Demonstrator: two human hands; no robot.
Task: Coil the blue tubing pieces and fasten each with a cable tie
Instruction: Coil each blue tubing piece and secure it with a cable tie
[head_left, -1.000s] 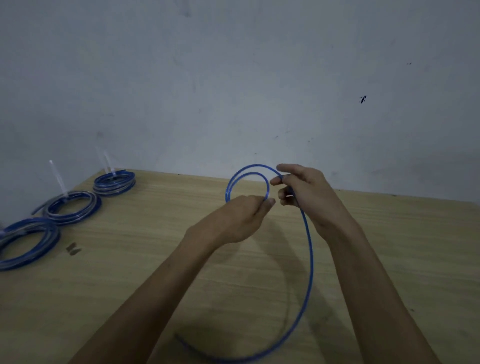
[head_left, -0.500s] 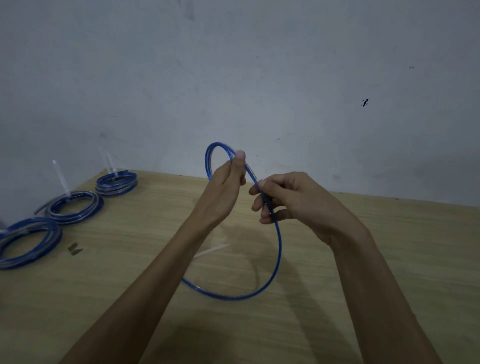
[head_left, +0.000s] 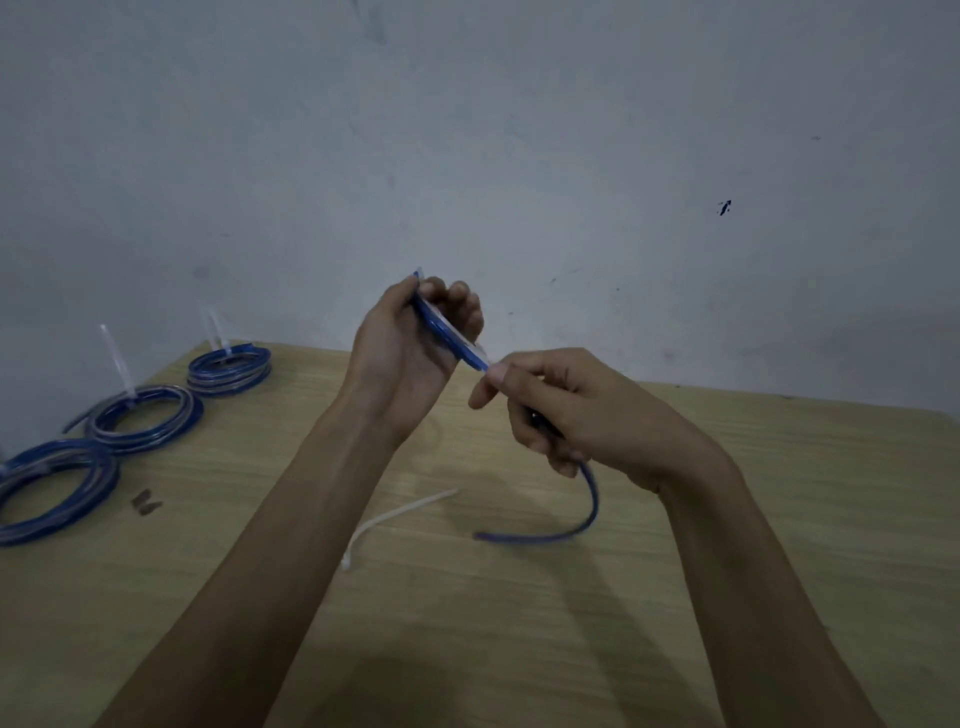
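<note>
The thin blue plastic tubing (head_left: 447, 328) is up in the air in front of me, its wound turns seen nearly edge-on, a flat bundle slanting from upper left down to lower right between my two hands. My left hand (head_left: 410, 358) is curled round the upper part of that coil, fingers wrapped over the turns. My right hand (head_left: 566, 410) pinches the tubing where it leaves the coil's low end, thumb and forefinger closed on it. From under that hand the loose tail (head_left: 566, 525) drops, then curves left to lie on the pale wooden table (head_left: 779, 519), its cut end pointing toward my left forearm. As I judge it, the tail is what remains to wind, and it hangs from my right hand, so that hand must feed it up into the left. The white plastic cable tie (head_left: 395, 517) lies flat on the table beneath my left wrist, nearer that hand. Three finished blue coils (head_left: 140, 421), each tied, sit well apart at the far left.
</note>
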